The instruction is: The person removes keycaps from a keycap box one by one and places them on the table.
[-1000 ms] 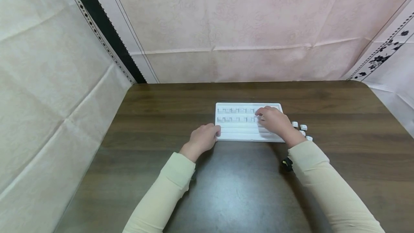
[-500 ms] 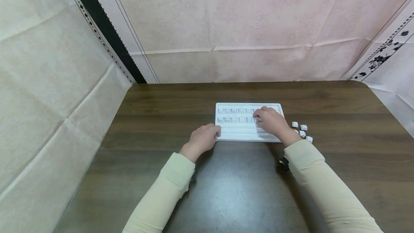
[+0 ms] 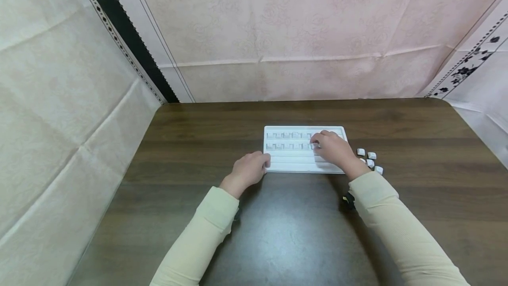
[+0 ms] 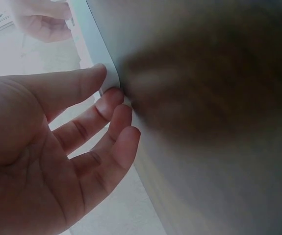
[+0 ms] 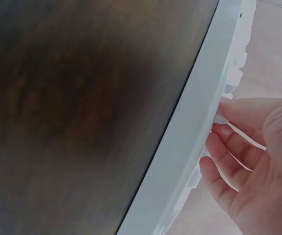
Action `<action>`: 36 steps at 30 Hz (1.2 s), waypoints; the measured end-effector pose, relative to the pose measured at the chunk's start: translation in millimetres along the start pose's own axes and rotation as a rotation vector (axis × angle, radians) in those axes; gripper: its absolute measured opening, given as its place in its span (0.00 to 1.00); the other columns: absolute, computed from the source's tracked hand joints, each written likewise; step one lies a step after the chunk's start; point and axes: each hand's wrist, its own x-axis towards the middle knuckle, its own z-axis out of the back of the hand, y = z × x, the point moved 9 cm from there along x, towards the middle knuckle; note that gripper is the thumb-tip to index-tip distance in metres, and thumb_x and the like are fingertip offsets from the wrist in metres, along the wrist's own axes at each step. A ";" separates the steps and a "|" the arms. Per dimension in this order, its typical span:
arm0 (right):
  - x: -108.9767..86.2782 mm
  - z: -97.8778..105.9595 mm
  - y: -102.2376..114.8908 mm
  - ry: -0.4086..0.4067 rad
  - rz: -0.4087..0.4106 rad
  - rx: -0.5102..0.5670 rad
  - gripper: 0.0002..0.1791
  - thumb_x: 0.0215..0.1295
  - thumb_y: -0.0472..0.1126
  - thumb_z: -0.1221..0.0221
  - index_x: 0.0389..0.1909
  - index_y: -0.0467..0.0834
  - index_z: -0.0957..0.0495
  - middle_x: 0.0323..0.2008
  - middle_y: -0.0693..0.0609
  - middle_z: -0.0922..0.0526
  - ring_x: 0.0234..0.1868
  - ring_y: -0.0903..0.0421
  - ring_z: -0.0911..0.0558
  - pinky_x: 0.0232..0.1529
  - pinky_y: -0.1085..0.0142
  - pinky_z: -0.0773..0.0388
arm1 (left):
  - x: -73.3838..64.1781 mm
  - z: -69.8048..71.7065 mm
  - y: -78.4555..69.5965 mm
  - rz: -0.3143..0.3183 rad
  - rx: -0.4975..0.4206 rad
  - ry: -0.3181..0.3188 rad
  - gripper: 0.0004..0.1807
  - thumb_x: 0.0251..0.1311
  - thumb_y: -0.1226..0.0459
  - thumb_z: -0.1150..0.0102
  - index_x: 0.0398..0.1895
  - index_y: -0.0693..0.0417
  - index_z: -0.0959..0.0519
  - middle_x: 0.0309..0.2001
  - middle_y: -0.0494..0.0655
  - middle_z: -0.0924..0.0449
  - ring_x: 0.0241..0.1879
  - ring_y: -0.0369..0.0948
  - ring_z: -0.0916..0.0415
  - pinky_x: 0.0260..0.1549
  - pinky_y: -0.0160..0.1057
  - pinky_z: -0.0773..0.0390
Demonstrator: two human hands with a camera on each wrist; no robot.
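Observation:
A white rectangular board (image 3: 291, 166) lies flat on the table, with two rows of small raised white pieces on its far half and plain ridges on its near half. My left hand (image 3: 249, 169) holds its near left corner, the thumb (image 4: 89, 81) on top and fingertips at the edge. Over the board's right part, my right hand (image 3: 335, 149) has thumb and fingertips drawn together. In the right wrist view they pinch a small white keycap-like piece (image 5: 220, 118) right at the row. The fingers partly hide that piece and the end of the rows.
Several loose white pieces (image 3: 371, 156) lie right of the board, beside my right wrist. The brown wooden table (image 3: 285, 224) runs back to a pale cloth wall (image 3: 317, 34). Another cloth (image 3: 71, 114) hangs along the left side.
My right hand has shifted slightly left over the board, uncovering more of the loose pieces, then stayed put. My left hand keeps its hold on the corner.

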 end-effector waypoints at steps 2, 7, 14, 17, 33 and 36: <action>-0.8 1.4 -0.4 -0.003 -0.001 0.001 0.13 0.60 0.35 0.43 0.46 0.41 0.22 0.47 0.41 0.22 0.49 0.44 0.24 0.52 0.49 0.30 | 0.1 -0.3 -0.5 -0.001 0.002 0.002 0.04 0.61 0.66 0.47 0.37 0.49 0.24 0.34 0.45 0.25 0.31 0.41 0.31 0.30 0.36 0.31; -4.2 7.3 -3.6 -0.011 -0.013 -0.010 0.14 0.60 0.35 0.44 0.47 0.40 0.22 0.48 0.41 0.22 0.50 0.45 0.25 0.50 0.48 0.29 | 0.9 -0.9 -1.3 -0.004 0.003 0.003 0.04 0.61 0.66 0.47 0.37 0.49 0.24 0.34 0.45 0.25 0.31 0.41 0.31 0.30 0.36 0.31; -10.9 17.2 -16.1 -0.030 -0.029 -0.007 0.14 0.60 0.35 0.45 0.47 0.40 0.23 0.48 0.40 0.22 0.51 0.44 0.25 0.49 0.47 0.29 | 0.1 0.1 -2.0 -0.001 0.008 0.003 0.04 0.61 0.66 0.47 0.37 0.49 0.24 0.35 0.45 0.24 0.31 0.41 0.30 0.30 0.37 0.30; -15.5 20.4 -23.6 -0.027 -0.046 0.001 0.14 0.60 0.36 0.45 0.47 0.40 0.23 0.47 0.40 0.22 0.50 0.44 0.25 0.49 0.46 0.29 | 0.1 0.5 -2.6 -0.004 0.004 0.004 0.04 0.60 0.66 0.47 0.37 0.49 0.24 0.35 0.46 0.24 0.31 0.41 0.30 0.30 0.37 0.30; -41.4 35.2 -66.2 -0.013 -0.126 0.015 0.14 0.61 0.37 0.45 0.48 0.37 0.24 0.45 0.39 0.24 0.44 0.44 0.26 0.43 0.46 0.30 | 0.2 0.9 -1.3 -0.003 0.007 -0.005 0.04 0.60 0.67 0.47 0.37 0.49 0.24 0.33 0.45 0.26 0.31 0.41 0.31 0.29 0.36 0.31; -45.3 34.3 -75.0 -0.001 -0.150 0.013 0.14 0.62 0.37 0.46 0.48 0.37 0.25 0.44 0.38 0.25 0.42 0.45 0.27 0.41 0.47 0.29 | -0.2 1.6 -1.8 -0.002 0.006 -0.006 0.04 0.60 0.66 0.46 0.36 0.49 0.24 0.33 0.45 0.26 0.30 0.41 0.31 0.28 0.36 0.32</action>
